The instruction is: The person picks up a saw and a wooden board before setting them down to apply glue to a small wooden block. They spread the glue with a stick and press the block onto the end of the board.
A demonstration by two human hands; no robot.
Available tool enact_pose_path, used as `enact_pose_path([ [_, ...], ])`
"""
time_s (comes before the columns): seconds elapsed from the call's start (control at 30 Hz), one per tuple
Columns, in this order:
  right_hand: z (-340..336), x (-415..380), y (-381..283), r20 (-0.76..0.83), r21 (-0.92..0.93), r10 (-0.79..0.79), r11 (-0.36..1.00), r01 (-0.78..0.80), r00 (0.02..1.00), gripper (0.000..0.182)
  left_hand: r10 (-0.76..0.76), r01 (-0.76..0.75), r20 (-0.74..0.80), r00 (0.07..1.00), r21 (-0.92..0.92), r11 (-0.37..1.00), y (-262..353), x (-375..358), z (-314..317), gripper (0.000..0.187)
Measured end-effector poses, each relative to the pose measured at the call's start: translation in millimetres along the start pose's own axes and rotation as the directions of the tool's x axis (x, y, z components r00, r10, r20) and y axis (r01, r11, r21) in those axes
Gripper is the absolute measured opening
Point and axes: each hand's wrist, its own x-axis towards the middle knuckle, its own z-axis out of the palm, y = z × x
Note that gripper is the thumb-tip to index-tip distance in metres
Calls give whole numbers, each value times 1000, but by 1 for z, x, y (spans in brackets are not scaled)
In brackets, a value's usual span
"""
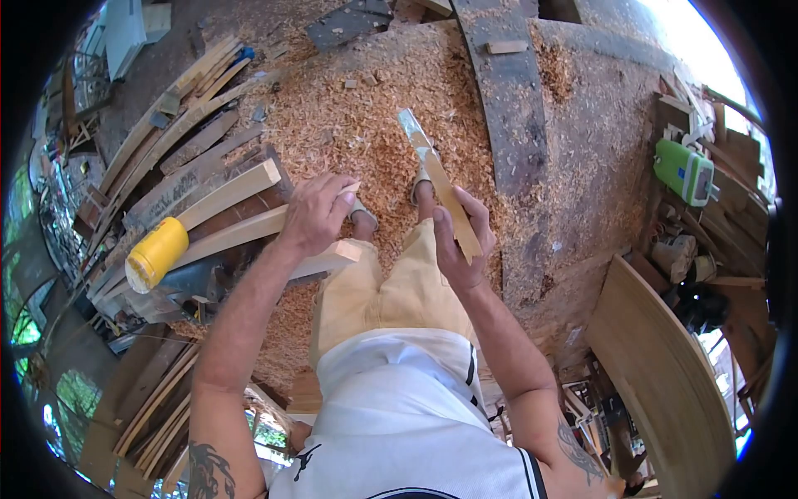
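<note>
- My right hand (460, 241) is closed around a thin wooden slat (439, 185); the slat runs up and away from the palm, its far end pale over the floor.
- My left hand (316, 212) is closed over the end of a wooden plank (237, 190), fingers curled on its top edge.
- That plank lies in a stack of planks (199, 220), left of my knees.
- A yellow mallet head (155, 254) sits against the stack, just left of my left forearm.
- Wood shavings (366, 125) cover the floor under both hands and around my feet.
- A dark curved board (507, 100) lies on the floor beyond the slat, to its right.
- A green power tool (684, 170) sits well apart at the right edge, among wood offcuts.
- More curved strips (179, 108) pile up at the upper left.
</note>
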Motion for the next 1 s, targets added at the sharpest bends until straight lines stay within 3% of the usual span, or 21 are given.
enact_pose_path([
  [0.43, 1, 2, -6, 26, 19, 38, 999, -38, 999, 37, -15, 15, 23, 1000, -8, 1000, -3, -4, -4, 40],
  [0.53, 0, -1, -4, 35, 25, 58, 998, -59, 998, 38, 66, -66, -28, 997, -3, 998, -10, -9, -6, 44],
  [0.83, -3, 4, -8, 48, 39, 85, 995, -87, 995, 37, -44, 33, -47, 998, -215, 976, -5, -7, -8, 46],
  [0.93, -1, 3, -4, 38, 82, 87, 993, -90, 995, 35, 99, -86, -255, 962, 63, 994, 9, -12, -7, 40],
  [1.0, -1, 4, -5, 33, 97, 78, 992, -80, 996, 33, 142, -102, -314, 939, 139, 985, 20, -16, -7, 36],
])
